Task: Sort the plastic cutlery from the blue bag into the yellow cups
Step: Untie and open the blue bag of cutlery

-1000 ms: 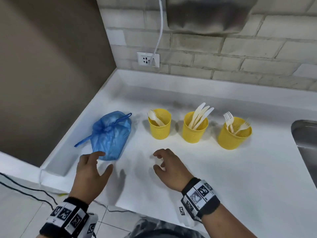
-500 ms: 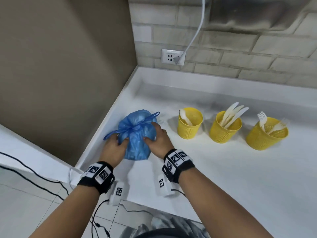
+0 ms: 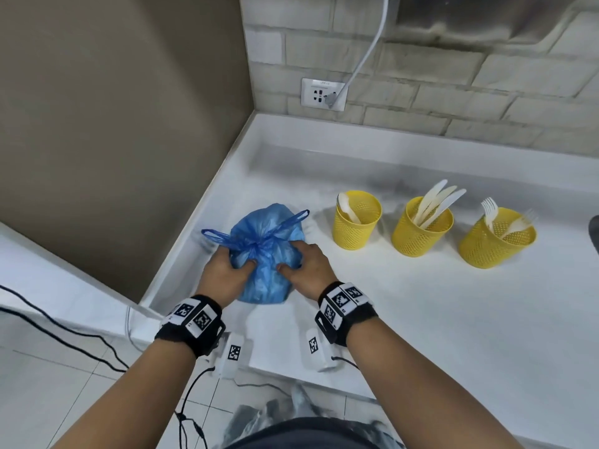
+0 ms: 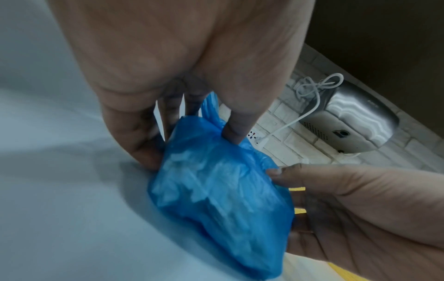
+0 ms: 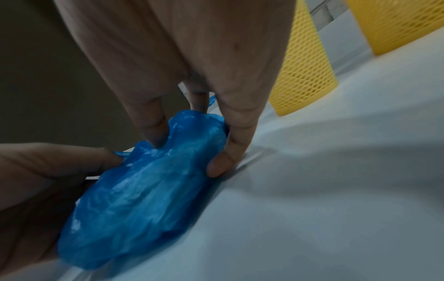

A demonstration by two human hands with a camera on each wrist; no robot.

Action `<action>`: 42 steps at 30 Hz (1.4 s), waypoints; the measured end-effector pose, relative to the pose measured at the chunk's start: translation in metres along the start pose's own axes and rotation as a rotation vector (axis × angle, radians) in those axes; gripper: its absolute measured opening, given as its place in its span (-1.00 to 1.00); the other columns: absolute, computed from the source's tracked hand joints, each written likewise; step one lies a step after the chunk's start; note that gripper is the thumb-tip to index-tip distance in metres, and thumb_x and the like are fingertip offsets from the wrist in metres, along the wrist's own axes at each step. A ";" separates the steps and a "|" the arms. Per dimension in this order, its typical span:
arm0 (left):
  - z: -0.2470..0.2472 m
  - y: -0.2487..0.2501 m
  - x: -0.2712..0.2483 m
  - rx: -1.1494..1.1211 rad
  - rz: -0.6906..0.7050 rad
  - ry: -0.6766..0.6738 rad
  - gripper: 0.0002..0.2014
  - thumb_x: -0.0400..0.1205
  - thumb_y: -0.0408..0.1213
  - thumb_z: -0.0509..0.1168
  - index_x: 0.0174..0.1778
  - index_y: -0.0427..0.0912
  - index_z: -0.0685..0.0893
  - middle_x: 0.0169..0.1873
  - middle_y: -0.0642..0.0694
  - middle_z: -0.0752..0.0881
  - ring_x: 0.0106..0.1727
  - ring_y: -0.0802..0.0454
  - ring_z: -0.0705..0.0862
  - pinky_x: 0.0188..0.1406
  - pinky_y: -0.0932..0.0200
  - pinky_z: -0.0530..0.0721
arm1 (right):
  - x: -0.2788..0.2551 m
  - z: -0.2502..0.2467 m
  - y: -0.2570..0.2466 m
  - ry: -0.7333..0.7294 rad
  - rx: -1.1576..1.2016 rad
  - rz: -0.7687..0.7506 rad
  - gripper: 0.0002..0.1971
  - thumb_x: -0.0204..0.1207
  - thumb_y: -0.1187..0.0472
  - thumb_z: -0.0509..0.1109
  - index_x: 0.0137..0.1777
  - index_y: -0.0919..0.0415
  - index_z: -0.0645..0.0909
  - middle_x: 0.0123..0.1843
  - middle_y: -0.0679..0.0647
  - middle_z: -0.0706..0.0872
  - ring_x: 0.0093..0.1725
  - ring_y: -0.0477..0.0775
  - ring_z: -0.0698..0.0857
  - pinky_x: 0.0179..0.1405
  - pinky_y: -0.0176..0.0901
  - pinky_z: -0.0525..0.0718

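Both hands, left hand (image 3: pixel 223 273) & right hand (image 3: pixel 308 264), grip the knotted blue bag (image 3: pixel 264 254); yellow cups (image 3: pixel 421 226) at 2 o'clock partly stocked w/ cutlery, bag unopened.

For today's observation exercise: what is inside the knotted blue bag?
The blue bag is tied shut, gripped by the left hand and right hand. Pale shapes show faintly through the plastic; what they are is hidden.

The bag (image 3: pixel 264 254) is translucent blue, paler where the film stretches. Three cups (image 3: pixel 356 220) to its right are yellow with a fine mesh pattern; the cutlery (image 3: pixel 436 202) in them is cream-white. The counter (image 3: pixel 421 319) is white. Wristbands (image 3: pixel 191 322) are black with black-and-white square markers. The far wall (image 3: pixel 453 76) is grey-beige brick; the left wall (image 3: pixel 113 108) is plain taupe.
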State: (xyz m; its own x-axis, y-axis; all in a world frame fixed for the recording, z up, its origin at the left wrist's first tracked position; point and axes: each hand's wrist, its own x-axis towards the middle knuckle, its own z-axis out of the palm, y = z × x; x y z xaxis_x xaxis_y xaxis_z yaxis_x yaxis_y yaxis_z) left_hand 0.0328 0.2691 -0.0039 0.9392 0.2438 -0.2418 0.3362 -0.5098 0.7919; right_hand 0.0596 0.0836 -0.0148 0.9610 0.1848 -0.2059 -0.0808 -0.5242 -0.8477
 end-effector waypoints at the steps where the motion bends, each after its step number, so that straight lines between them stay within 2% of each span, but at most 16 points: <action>1: 0.003 0.000 -0.005 -0.016 0.011 -0.004 -0.54 0.67 -0.21 0.43 0.48 -0.18 0.53 0.27 -0.06 0.69 0.26 -0.09 0.66 0.26 0.06 0.59 | -0.005 -0.003 0.002 -0.004 -0.019 0.000 -0.52 0.55 0.18 0.56 0.47 0.20 0.62 0.17 0.05 0.59 0.23 0.13 0.70 0.23 -0.15 0.64; 5: 0.018 0.002 -0.034 -0.070 0.058 -0.029 -0.63 0.64 -0.29 0.47 0.32 -0.05 0.54 0.14 0.02 0.69 0.16 0.04 0.68 0.12 0.17 0.61 | -0.032 -0.020 0.020 -0.018 -0.057 0.020 -0.45 0.54 0.14 0.57 0.52 0.13 0.56 0.32 0.17 0.58 0.33 0.19 0.65 0.34 -0.12 0.59; 9: 0.041 0.009 -0.066 -0.109 0.104 -0.057 -0.52 0.59 -0.35 0.53 0.35 0.06 0.51 0.11 0.19 0.66 0.07 0.40 0.65 -0.04 0.58 0.53 | -0.061 -0.042 0.043 -0.043 -0.075 0.035 -0.44 0.54 0.10 0.56 0.54 0.04 0.54 0.32 0.11 0.55 0.33 0.15 0.64 0.39 -0.07 0.59; 11: 0.054 0.014 -0.081 -0.112 0.124 -0.083 -0.47 0.56 -0.37 0.54 0.33 0.10 0.47 0.11 0.24 0.65 0.07 0.53 0.61 -0.02 0.60 0.52 | -0.077 -0.055 0.057 -0.046 -0.094 0.041 -0.44 0.53 0.09 0.57 0.52 0.02 0.55 0.28 0.07 0.56 0.29 0.14 0.65 0.39 -0.05 0.60; 15: 0.083 0.027 -0.111 -0.110 0.156 -0.162 -0.44 0.53 -0.39 0.56 0.31 0.17 0.49 0.19 0.24 0.64 0.13 0.63 0.59 0.15 0.41 0.55 | -0.110 -0.087 0.082 -0.044 -0.107 0.050 -0.48 0.50 0.09 0.57 0.46 -0.02 0.59 0.26 0.07 0.58 0.21 0.13 0.67 0.35 0.00 0.63; 17: 0.100 0.039 -0.125 -0.089 0.208 -0.188 -0.42 0.52 -0.43 0.55 0.17 0.30 0.47 0.17 0.26 0.61 0.12 0.67 0.57 0.11 0.58 0.51 | -0.126 -0.104 0.097 -0.025 -0.109 0.062 -0.51 0.48 0.09 0.58 0.42 -0.03 0.61 0.24 0.07 0.59 0.15 0.12 0.68 0.31 -0.01 0.64; 19: 0.116 0.050 -0.136 -0.075 0.247 -0.220 -0.40 0.51 -0.46 0.56 0.09 0.33 0.45 0.14 0.29 0.60 0.08 0.69 0.57 0.00 0.69 0.48 | -0.139 -0.119 0.110 0.003 -0.111 0.069 -0.54 0.46 0.11 0.59 0.37 -0.03 0.62 0.21 0.07 0.60 0.10 0.10 0.67 0.24 -0.05 0.63; 22: 0.144 0.066 -0.148 -0.073 0.281 -0.269 -0.41 0.49 -0.47 0.56 0.07 0.32 0.46 0.11 0.26 0.63 0.06 0.63 0.61 -0.02 0.68 0.49 | -0.160 -0.144 0.131 0.064 -0.104 0.080 -0.56 0.45 0.15 0.60 0.32 -0.02 0.63 0.17 0.05 0.61 0.06 0.04 0.64 0.15 -0.16 0.58; 25: 0.171 0.076 -0.152 -0.064 0.302 -0.310 -0.43 0.48 -0.42 0.58 0.08 0.32 0.47 0.16 0.29 0.59 0.12 0.52 0.62 0.03 0.66 0.47 | -0.176 -0.166 0.150 0.119 -0.092 0.094 -0.57 0.44 0.16 0.61 0.30 -0.01 0.63 0.15 0.04 0.62 0.11 0.06 0.66 0.20 -0.09 0.64; 28: 0.195 0.085 -0.154 -0.063 0.295 -0.342 -0.41 0.48 -0.35 0.60 0.29 0.16 0.48 0.22 0.36 0.53 0.21 0.44 0.58 0.11 0.66 0.43 | -0.187 -0.186 0.164 0.161 -0.083 0.111 -0.57 0.44 0.17 0.60 0.30 -0.01 0.63 0.15 0.05 0.63 0.13 0.08 0.67 0.23 0.03 0.69; 32: 0.225 0.102 -0.159 -0.074 0.317 -0.363 -0.39 0.48 -0.29 0.62 0.36 0.11 0.50 0.33 0.12 0.59 0.33 0.17 0.62 0.35 0.28 0.55 | -0.193 -0.213 0.178 0.206 -0.077 0.134 -0.58 0.44 0.20 0.60 0.30 0.03 0.64 0.16 0.07 0.65 0.14 0.09 0.69 0.25 0.07 0.69; 35: 0.239 0.106 -0.161 -0.043 0.329 -0.387 -0.39 0.48 -0.15 0.64 0.44 -0.02 0.58 0.40 0.12 0.57 0.39 0.19 0.60 0.47 0.15 0.57 | -0.190 -0.231 0.183 0.205 -0.106 0.139 -0.61 0.45 0.24 0.59 0.27 0.04 0.65 0.15 0.08 0.66 0.18 0.13 0.69 0.24 -0.04 0.64; 37: 0.238 0.107 -0.161 -0.024 0.299 -0.420 -0.35 0.44 0.00 0.64 0.44 -0.01 0.62 0.40 0.12 0.59 0.36 0.25 0.62 0.47 0.16 0.59 | -0.188 -0.239 0.185 0.194 -0.142 0.124 -0.60 0.46 0.29 0.56 0.30 0.07 0.66 0.20 0.08 0.64 0.27 0.14 0.66 0.26 -0.15 0.56; 39: 0.228 0.111 -0.159 0.022 0.246 -0.346 -0.33 0.36 0.25 0.60 0.34 0.07 0.64 0.34 0.05 0.59 0.27 0.22 0.68 0.38 0.19 0.64 | -0.190 -0.244 0.188 0.249 -0.171 0.100 -0.55 0.47 0.27 0.56 0.36 0.07 0.65 0.37 0.13 0.54 0.44 0.16 0.57 0.41 -0.20 0.46; 40: 0.222 0.116 -0.157 0.058 0.220 -0.260 -0.30 0.35 0.32 0.56 0.35 0.12 0.59 0.30 0.01 0.56 0.23 0.14 0.69 0.34 0.12 0.66 | -0.192 -0.246 0.188 0.307 -0.195 0.089 -0.54 0.47 0.24 0.56 0.38 0.06 0.65 0.46 0.16 0.49 0.50 0.18 0.51 0.46 -0.20 0.39; 42: 0.208 0.126 -0.150 0.126 0.279 -0.101 -0.32 0.46 0.28 0.50 0.45 0.13 0.50 0.31 -0.04 0.51 0.30 -0.03 0.63 0.38 -0.05 0.63 | -0.201 -0.245 0.183 0.419 -0.253 0.036 -0.57 0.47 0.17 0.56 0.35 0.03 0.66 0.49 0.15 0.45 0.47 0.22 0.48 0.43 -0.17 0.33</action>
State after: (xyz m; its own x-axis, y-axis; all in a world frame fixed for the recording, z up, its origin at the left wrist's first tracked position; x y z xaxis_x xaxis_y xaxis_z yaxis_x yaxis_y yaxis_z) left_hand -0.0509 -0.0028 0.0153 0.9964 0.0007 -0.0844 0.0649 -0.6450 0.7614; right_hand -0.0836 -0.2536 -0.0086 0.9868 -0.1599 0.0256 -0.0988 -0.7195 -0.6874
